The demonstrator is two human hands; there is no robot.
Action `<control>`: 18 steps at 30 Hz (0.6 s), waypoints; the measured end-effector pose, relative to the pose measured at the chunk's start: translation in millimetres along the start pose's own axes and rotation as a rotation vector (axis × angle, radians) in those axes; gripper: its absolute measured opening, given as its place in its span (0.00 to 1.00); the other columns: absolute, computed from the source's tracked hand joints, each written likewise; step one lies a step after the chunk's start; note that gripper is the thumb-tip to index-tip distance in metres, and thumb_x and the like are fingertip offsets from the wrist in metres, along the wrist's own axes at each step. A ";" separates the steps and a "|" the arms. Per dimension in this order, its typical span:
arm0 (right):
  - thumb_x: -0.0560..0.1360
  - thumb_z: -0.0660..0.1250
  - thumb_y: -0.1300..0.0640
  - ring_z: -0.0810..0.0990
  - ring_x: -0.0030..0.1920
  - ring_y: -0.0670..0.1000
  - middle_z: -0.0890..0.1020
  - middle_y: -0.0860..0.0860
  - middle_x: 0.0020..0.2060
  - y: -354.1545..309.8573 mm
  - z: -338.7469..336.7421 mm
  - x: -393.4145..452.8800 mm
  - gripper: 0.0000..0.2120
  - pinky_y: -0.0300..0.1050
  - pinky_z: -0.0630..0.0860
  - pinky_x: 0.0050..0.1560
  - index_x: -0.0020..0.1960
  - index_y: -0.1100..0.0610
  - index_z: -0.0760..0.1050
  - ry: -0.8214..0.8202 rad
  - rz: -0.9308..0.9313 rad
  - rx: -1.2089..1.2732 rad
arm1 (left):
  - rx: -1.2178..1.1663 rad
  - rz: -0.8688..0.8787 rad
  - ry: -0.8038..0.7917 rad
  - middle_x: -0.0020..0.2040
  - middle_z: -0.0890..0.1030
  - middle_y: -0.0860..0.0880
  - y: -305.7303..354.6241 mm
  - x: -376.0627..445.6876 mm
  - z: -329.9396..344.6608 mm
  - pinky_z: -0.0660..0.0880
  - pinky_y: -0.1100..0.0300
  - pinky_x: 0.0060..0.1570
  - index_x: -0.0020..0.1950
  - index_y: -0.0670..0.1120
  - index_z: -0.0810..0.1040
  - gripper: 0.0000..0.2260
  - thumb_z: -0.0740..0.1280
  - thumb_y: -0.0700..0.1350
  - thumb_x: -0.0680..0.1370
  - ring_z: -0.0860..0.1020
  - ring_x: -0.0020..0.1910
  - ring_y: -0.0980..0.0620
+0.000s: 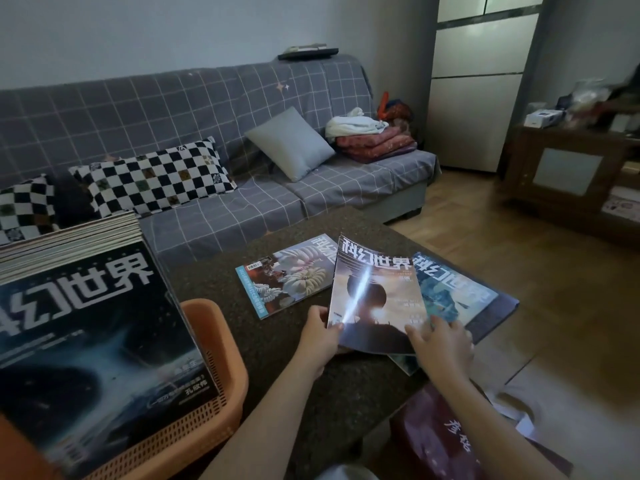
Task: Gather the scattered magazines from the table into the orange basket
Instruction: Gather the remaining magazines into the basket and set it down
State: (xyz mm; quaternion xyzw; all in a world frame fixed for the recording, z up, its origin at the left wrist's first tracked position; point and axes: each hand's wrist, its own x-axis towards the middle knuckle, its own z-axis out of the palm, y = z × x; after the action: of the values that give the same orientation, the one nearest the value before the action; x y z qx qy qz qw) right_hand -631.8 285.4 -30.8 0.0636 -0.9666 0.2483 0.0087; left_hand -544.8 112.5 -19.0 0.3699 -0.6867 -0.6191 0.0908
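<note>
Holding a magazine with a dark sphere on its cover, we grip its near left corner with our left hand, thumb on top and fingers curled beneath. The magazine is tilted, its near edge lifted off the table and its far end lying over the others. Our right hand sits at the near right corner, fingers bent down onto the cover and onto the blue magazine that lies partly under it; we cannot tell whether that hand pinches anything or only presses.

To the left of the lifted one, a magazine with white coiled shapes lies flat and just touches it at the far corner. A darker magazine shows beneath the blue one at the table's right edge. All of these rest on the dark speckled table.

At the near left stands the orange basket, its slotted rim showing, already loaded with a tall stack of magazines whose top cover is dark with large white characters.

Beyond the table runs a grey checked sofa carrying black-and-white chequered cushions, a plain grey cushion and folded cloths. A wooden cabinet stands to the right on the wooden floor.
</note>
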 end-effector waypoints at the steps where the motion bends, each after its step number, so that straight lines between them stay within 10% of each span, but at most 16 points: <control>1: 0.73 0.62 0.39 0.72 0.57 0.58 0.76 0.57 0.58 2.5 -2.1 -7.2 0.24 0.51 0.68 0.57 0.60 0.55 0.74 -0.023 -0.005 -0.012 | -0.019 -0.008 0.004 0.58 0.75 0.45 -1.2 -11.9 -4.8 0.79 0.45 0.54 0.60 0.49 0.68 0.13 0.65 0.40 0.78 0.78 0.55 0.47; 9: 0.72 0.70 0.49 0.79 0.46 0.51 0.81 0.55 0.51 -11.4 -24.2 -63.6 0.21 0.42 0.71 0.37 0.60 0.60 0.74 -0.269 0.011 0.679 | -0.248 0.086 0.149 0.52 0.79 0.45 3.2 -112.1 -56.7 0.76 0.41 0.58 0.49 0.49 0.71 0.08 0.63 0.35 0.79 0.79 0.55 0.42; 14: 0.75 0.66 0.58 0.80 0.52 0.56 0.80 0.56 0.53 -53.5 -50.5 -92.6 0.13 0.57 0.77 0.54 0.59 0.54 0.74 -0.538 0.123 1.182 | -0.283 0.199 0.219 0.57 0.80 0.45 7.6 -157.0 -100.4 0.74 0.42 0.61 0.53 0.49 0.73 0.06 0.64 0.38 0.79 0.78 0.57 0.44; 18: 0.74 0.65 0.62 0.81 0.49 0.55 0.81 0.53 0.48 -88.7 -59.7 -118.9 0.10 0.54 0.79 0.46 0.50 0.48 0.75 -0.661 0.044 1.292 | -0.216 0.325 0.301 0.54 0.82 0.48 3.0 -186.3 -141.1 0.76 0.43 0.58 0.53 0.52 0.73 0.06 0.63 0.41 0.80 0.80 0.53 0.48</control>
State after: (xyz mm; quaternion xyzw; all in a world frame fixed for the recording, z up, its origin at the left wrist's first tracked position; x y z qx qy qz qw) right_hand -503.4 251.1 58.3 0.1084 -0.5801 0.7377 -0.3279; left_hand -331.5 117.5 76.4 0.3306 -0.6458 -0.6042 0.3296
